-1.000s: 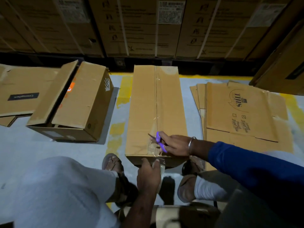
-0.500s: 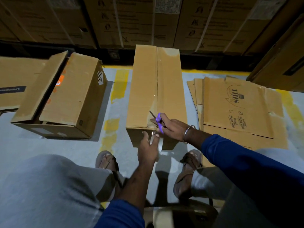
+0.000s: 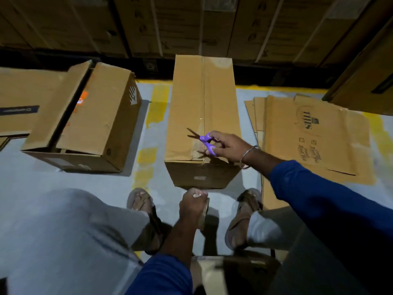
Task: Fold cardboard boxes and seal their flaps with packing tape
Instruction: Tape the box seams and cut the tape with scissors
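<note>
A long brown cardboard box (image 3: pixel 189 107) stands on the floor in front of me, its top flaps closed along a centre seam with clear tape over it. My right hand (image 3: pixel 228 146) hovers over the box's near end and holds purple-handled scissors (image 3: pixel 204 141) with the blades parted and pointing left. My left hand (image 3: pixel 192 206) is below the box's near face, between my feet, gripping a roll of packing tape (image 3: pixel 204 211) that is mostly hidden behind the fingers.
A second box (image 3: pixel 100 116) with a raised flap lies to the left. Flattened cartons (image 3: pixel 308 133) are stacked on the right. A wall of stacked cartons (image 3: pixel 191 24) runs along the back. My knees and sandalled feet (image 3: pixel 144 204) frame the bottom.
My left hand has pulled the tape roll back from the box's near edge toward me. My right hand lifted the scissors slightly and the blades are now parted. The tape strip no longer spans to the box.
</note>
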